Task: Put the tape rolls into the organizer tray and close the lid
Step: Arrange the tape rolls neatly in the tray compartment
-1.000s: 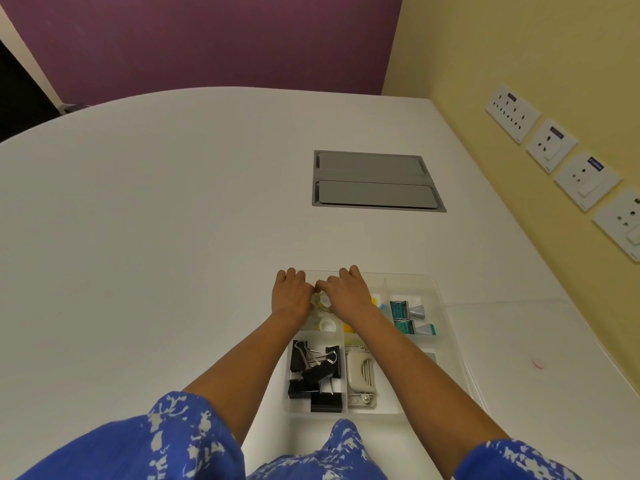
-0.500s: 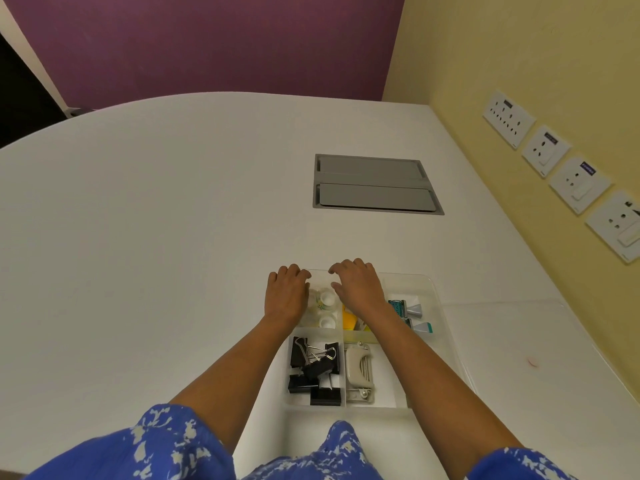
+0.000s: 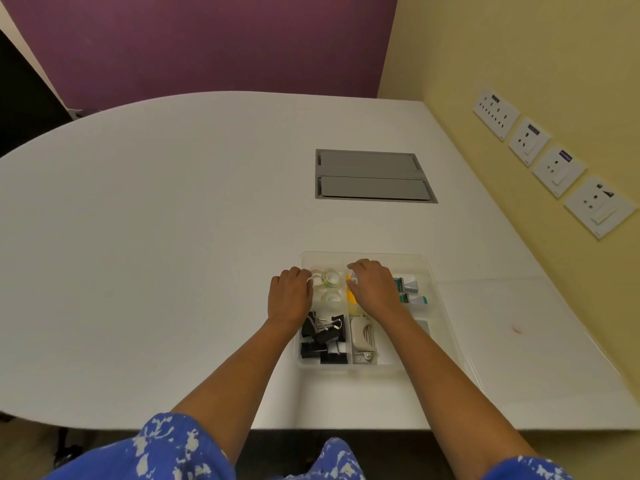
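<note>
Small clear tape rolls (image 3: 328, 279) sit in the translucent organizer tray (image 3: 381, 257)

One head-worn wide-angle view was aimed forward and down, close above the organizer tray (image 3: 446, 289) on the white table (image 3: 156, 237).

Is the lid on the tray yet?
No, the tray is open with its compartments exposed, and the clear lid lies flat on the table to its right.
</note>
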Action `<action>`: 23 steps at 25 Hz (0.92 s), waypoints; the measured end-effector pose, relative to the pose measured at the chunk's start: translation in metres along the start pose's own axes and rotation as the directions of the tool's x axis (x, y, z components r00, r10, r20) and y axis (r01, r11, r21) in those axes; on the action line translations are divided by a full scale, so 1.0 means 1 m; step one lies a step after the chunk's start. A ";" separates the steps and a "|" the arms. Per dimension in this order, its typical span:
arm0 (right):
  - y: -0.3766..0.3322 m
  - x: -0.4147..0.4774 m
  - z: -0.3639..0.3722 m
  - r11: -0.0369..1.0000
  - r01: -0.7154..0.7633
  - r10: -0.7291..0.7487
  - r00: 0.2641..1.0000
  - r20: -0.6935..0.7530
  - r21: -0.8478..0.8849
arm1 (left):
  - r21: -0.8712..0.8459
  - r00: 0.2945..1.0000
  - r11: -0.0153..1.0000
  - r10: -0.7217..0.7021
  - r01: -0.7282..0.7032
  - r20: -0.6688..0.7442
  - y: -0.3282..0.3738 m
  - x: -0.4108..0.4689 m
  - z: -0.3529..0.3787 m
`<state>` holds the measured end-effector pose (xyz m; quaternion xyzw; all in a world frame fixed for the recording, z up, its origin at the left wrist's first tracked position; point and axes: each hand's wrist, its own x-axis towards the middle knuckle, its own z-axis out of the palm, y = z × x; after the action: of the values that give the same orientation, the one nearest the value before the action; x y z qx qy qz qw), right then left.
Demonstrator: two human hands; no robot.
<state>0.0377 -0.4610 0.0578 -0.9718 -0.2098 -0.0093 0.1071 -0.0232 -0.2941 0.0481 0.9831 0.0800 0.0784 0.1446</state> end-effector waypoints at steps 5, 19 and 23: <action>0.007 -0.046 -0.003 0.998 -0.064 0.063 0.998 -0.024 -0.011 | -0.009 0.999 0.999 0.045 -0.044 0.012 0.018 -0.039 -0.002; 0.201 -0.115 -0.037 0.940 -0.335 0.340 0.936 -0.090 0.067 | -0.194 0.994 0.976 0.084 -0.096 -0.069 0.212 -0.020 0.045; 0.287 -0.132 -0.047 0.911 -0.410 0.411 0.911 -0.041 0.048 | -0.286 0.997 0.955 0.061 -0.074 -0.055 0.290 -0.023 0.081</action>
<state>0.0365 -0.7801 0.0367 -0.9915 0.0017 -0.0069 0.1303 0.0082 -0.5945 0.0542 0.9517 0.0375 0.1163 0.2816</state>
